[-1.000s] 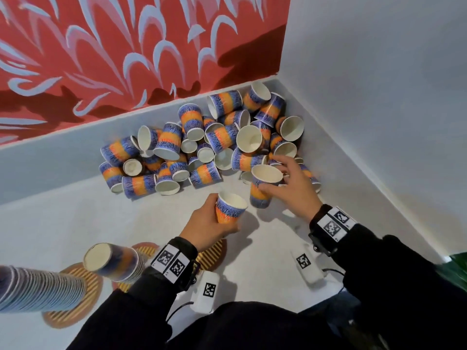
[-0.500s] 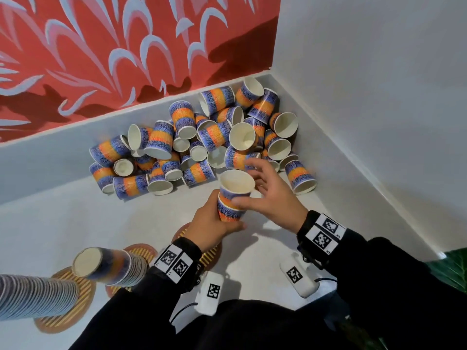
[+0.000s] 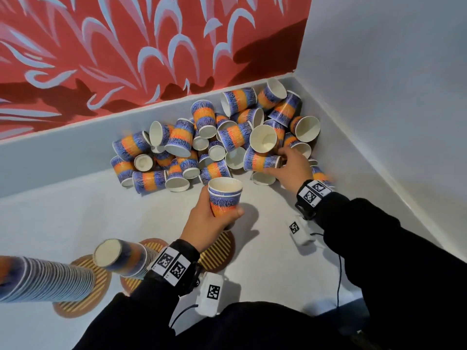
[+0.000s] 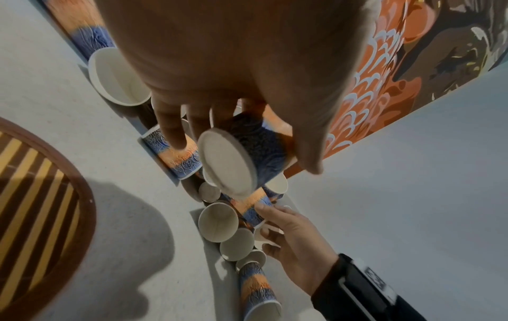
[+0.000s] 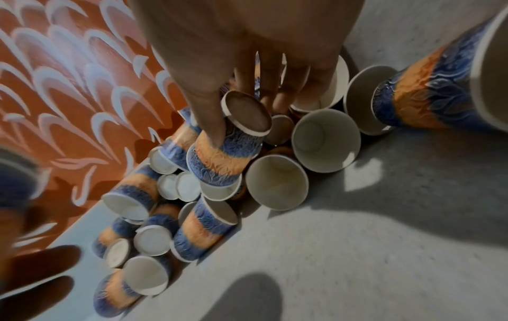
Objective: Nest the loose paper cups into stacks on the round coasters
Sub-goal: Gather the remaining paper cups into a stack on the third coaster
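Note:
My left hand (image 3: 209, 218) grips two nested paper cups (image 3: 225, 195), blue and orange, upright above a striped round coaster (image 3: 219, 251). In the left wrist view the cups' white base (image 4: 225, 162) shows between my fingers. My right hand (image 3: 280, 161) reaches into the pile of loose cups (image 3: 202, 147) in the corner. Its thumb and fingers are curled round a cup lying on its side (image 3: 261, 160). The right wrist view shows that cup (image 5: 222, 158) base-up in my fingers. Two stacks stand at the left: a tall one (image 3: 45, 279) and a shorter one (image 3: 121, 258), each on a coaster.
The pile fills the corner between the red patterned wall (image 3: 126, 46) and the grey wall (image 3: 379, 97). Several cups lie with open mouths toward me (image 5: 325, 141). Two small white tagged boxes (image 3: 212, 291) (image 3: 299, 231) lie on the white surface near my wrists.
My right hand set a cup into the one in my left hand, then went back to the pile and took hold of a lying cup. The left hand rose slightly with its cups.

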Motion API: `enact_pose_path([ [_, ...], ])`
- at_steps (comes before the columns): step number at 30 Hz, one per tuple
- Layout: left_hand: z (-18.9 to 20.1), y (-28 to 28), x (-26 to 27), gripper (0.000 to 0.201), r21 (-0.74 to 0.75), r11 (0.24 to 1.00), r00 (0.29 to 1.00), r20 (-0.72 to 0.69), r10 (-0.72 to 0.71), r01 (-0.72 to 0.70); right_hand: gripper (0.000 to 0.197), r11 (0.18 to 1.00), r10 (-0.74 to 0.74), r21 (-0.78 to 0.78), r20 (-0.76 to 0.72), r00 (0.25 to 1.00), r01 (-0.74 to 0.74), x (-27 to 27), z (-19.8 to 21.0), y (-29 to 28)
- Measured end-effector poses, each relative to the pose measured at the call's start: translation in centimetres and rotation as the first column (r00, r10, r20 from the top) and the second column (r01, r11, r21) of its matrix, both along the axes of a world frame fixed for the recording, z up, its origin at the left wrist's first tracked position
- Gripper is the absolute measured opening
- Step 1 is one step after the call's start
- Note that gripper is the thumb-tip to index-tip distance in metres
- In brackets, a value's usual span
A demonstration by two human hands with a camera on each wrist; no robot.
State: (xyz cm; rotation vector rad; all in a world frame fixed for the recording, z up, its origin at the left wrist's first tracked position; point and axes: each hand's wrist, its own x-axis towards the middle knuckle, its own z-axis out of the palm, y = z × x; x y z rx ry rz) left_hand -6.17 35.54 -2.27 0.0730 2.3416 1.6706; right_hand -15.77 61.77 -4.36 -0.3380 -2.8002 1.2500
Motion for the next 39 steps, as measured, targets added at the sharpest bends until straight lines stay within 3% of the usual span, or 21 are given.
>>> enact_pose_path([
  [3,0.4,-0.3,-0.3,0.047,-0.016,0.994,0.992,-0.065,0.104,-0.105,0.050,0.993,0.025,-0.117,-0.005,1.000,-0.026,1.8,-0.1,-0.3],
  [5,0.9,-0.6,-0.7,0.042,0.048,0.983,0.979,-0.095,0.181,-0.178,0.050,0.978,0.063,-0.201,0.044,0.997,-0.053,3.8,-0.5,-0.7],
  [10,2.6,-1.0,-2.0,0.077,0.219,0.928,0.922,-0.179,0.342,-0.302,0.055,0.874,0.162,-0.476,0.106,0.981,-0.093,8.1,-2.3,-1.6],
  [15,3.8,0.3,-1.9,0.086,0.246,0.948,0.947,-0.196,0.254,-0.203,0.056,0.771,0.224,-0.624,0.084,0.971,-0.124,9.6,-2.0,-3.2],
  [20,2.9,0.8,-0.5,0.063,0.208,0.964,0.968,-0.149,0.201,-0.168,0.056,0.753,0.250,-0.640,0.062,0.966,-0.153,9.4,-1.4,-4.6],
  [24,2.5,-0.3,-0.4,0.080,0.153,0.976,0.971,-0.160,0.177,-0.152,0.058,0.743,0.290,-0.637,0.031,0.957,-0.205,9.4,-1.4,-5.7],
  [27,2.5,-1.2,-0.5,0.081,0.180,0.975,0.976,-0.151,0.157,-0.129,0.057,0.766,0.359,-0.561,-0.034,0.933,-0.315,9.2,-1.0,-6.3],
  [31,2.0,-2.0,-0.5,0.116,0.175,0.971,0.969,-0.160,0.191,-0.162,0.068,0.721,0.507,-0.522,-0.050,0.861,-0.455,7.8,-0.8,-6.4],
  [34,1.9,-2.6,-0.3,0.130,0.161,0.957,0.947,-0.179,0.267,-0.240,0.082,0.718,0.596,-0.424,-0.034,0.802,-0.551,5.6,0.0,-5.4],
  [37,2.0,-3.5,-0.2,0.133,0.134,0.938,0.909,-0.238,0.343,-0.319,0.070,0.834,0.549,0.036,-0.162,0.820,-0.551,2.4,0.4,-4.5],
  [39,2.3,-3.8,-0.2,0.135,0.144,0.917,0.885,-0.243,0.397,-0.372,0.066,0.789,0.567,0.397,-0.177,0.805,-0.469,0.2,0.5,-4.4],
])
